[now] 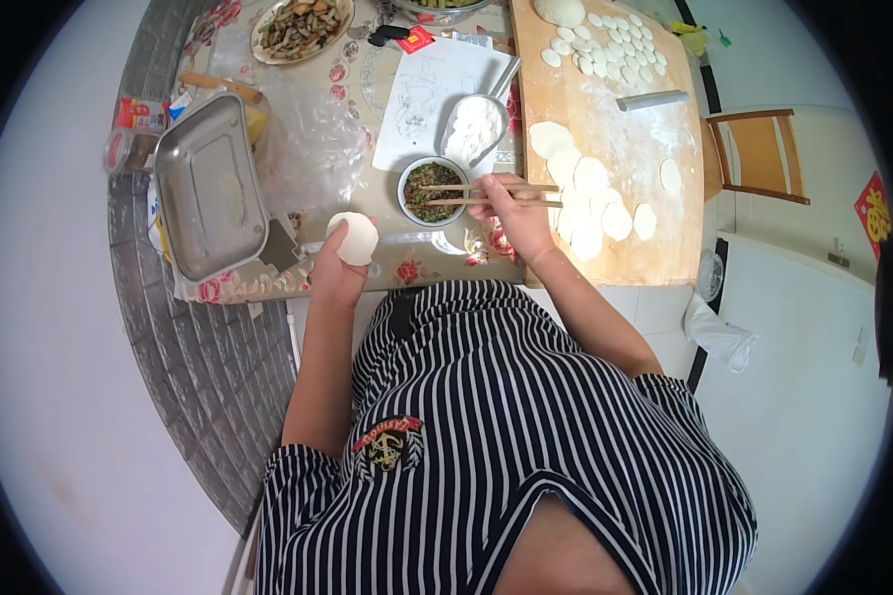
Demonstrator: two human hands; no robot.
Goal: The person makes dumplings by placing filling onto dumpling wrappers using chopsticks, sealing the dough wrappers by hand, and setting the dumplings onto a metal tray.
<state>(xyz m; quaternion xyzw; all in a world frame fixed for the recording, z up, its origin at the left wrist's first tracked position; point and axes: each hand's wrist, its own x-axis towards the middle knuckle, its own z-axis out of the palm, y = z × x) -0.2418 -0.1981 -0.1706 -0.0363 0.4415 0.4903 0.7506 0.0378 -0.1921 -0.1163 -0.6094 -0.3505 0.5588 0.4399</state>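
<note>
The two hands are apart, one on either side of the filling bowl. The left hand (337, 268) is partly curled beneath a pale dough round (357, 238), with the thumb laid over its near-left edge; the disc is held above the front part of the worktop (407, 248). The right hand (504, 206) is closed around a pair of wooden chopsticks (534, 187), whose sticks spread slightly and reach leftward over the bowl (403, 178), their tips at the dark green-brown filling (432, 176).

Most of the left fingers are hidden under the dough, and how firmly they press cannot be told. The right fingers overlap around the sticks, so each one's place is hard to make out. Whether the tips have picked up any filling is unclear. At the top edge, a metal bowl of green food (445, 10) is cut off.

The dough round lies in the left hand, to the left of the bowl and a little nearer the body. The bowl stands between the hands, just left of the right hand. More flat wrappers (590, 177) overlap on the wooden board (680, 243), beyond the right hand's right side.
</note>
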